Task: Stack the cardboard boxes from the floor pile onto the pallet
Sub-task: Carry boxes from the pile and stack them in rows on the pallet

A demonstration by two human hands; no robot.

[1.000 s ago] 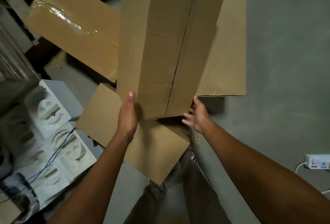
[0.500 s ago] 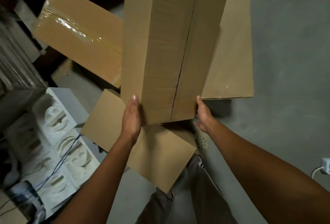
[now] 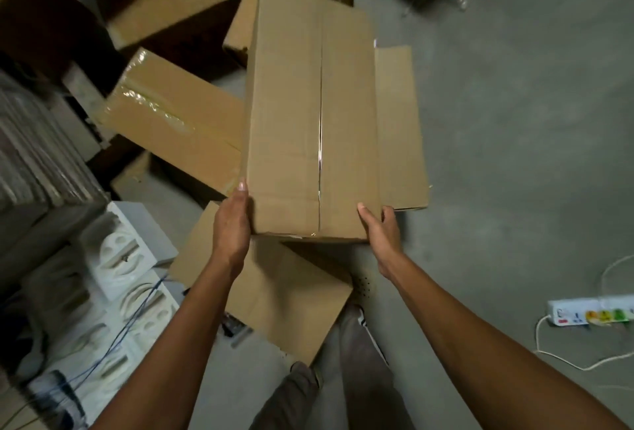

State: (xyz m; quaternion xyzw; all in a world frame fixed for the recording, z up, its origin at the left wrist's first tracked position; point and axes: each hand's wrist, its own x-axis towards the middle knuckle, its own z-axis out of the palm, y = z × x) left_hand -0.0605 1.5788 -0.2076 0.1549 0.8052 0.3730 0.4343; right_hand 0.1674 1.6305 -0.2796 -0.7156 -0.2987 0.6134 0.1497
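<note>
While both bare hands clamp its near end, a long cardboard box (image 3: 315, 120) is held lengthwise away from the person, above a loose pile of other cartons on a grey concrete floor (image 3: 514, 155). A centre seam runs along its top face from end to end. The left hand (image 3: 233, 223) grips the near left corner, thumb laid up the side edge, the other fingers hidden beneath the box. The right hand (image 3: 379, 227) grips the near right corner, thumb pressed on the top face and fingers curled round the side. Directly below the held end lies a plain flat carton (image 3: 274, 292); a second carton (image 3: 401, 127) shows from under the box's right side, and a tape-sealed carton (image 3: 171, 120) sits tilted at left. White moulded foam blocks (image 3: 120, 251), crossed by a thin blue wire (image 3: 113, 344), line the lower left. A white power strip (image 3: 590, 313) lies on the floor at right, well apart from the pile.
</note>
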